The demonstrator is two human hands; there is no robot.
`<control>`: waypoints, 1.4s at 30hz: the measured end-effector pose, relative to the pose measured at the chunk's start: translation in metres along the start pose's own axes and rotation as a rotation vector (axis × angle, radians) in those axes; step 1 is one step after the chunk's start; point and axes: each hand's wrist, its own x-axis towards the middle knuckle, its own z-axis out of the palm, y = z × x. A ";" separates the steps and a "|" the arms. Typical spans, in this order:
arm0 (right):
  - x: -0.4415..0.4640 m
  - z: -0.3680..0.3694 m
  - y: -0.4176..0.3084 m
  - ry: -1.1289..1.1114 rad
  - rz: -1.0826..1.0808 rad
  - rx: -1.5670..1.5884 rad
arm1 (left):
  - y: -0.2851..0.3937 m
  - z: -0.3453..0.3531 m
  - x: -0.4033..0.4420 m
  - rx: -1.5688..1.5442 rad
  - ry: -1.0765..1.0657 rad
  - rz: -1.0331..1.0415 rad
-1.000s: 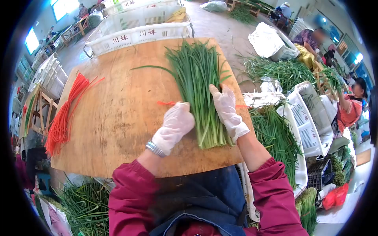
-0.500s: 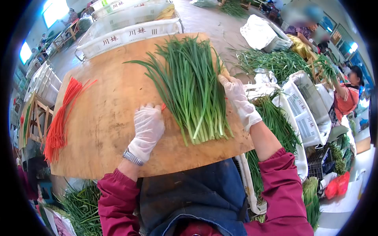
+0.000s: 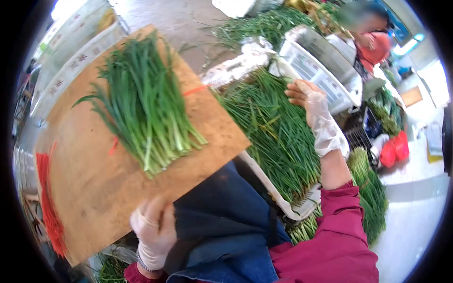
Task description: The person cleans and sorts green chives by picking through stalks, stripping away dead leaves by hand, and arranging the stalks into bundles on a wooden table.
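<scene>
The leaf bundle (image 3: 144,99) lies on the board (image 3: 94,198) at 10 o'clock; expect a light, limp, easily bruised load, best gripped around the firmer stems (image 3: 172,146). Right hand (image 3: 318,113), 2 o'clock: fingers extended, nearly together, nothing visibly gripped, beside the crated greens (image 3: 278,137). Left hand (image 3: 155,230), 7 o'clock: blurred, finger spacing indeterminable.

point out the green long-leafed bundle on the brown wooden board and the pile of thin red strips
Green long-leafed bundle (image 3: 147,100), head view: middle of its leaves
Pile of thin red strips (image 3: 48,203), head view: its middle
</scene>
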 end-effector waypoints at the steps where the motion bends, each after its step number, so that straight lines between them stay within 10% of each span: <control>1: -0.009 -0.027 0.006 0.088 0.043 -0.020 | 0.009 0.010 0.002 -0.042 -0.079 0.061; 14: -0.115 -0.230 0.161 0.495 0.430 -0.295 | 0.009 0.140 -0.017 -0.719 -0.586 -0.737; 24: -0.002 -0.018 0.212 0.185 0.015 -0.652 | 0.018 0.155 -0.003 -0.690 -0.621 -0.871; 32: 0.064 0.046 0.247 0.205 0.154 -1.266 | 0.020 0.154 0.009 -0.656 -0.637 -0.972; 42: 0.034 0.001 0.165 0.075 0.197 -0.233 | 0.016 0.153 0.006 -0.626 -0.661 -0.858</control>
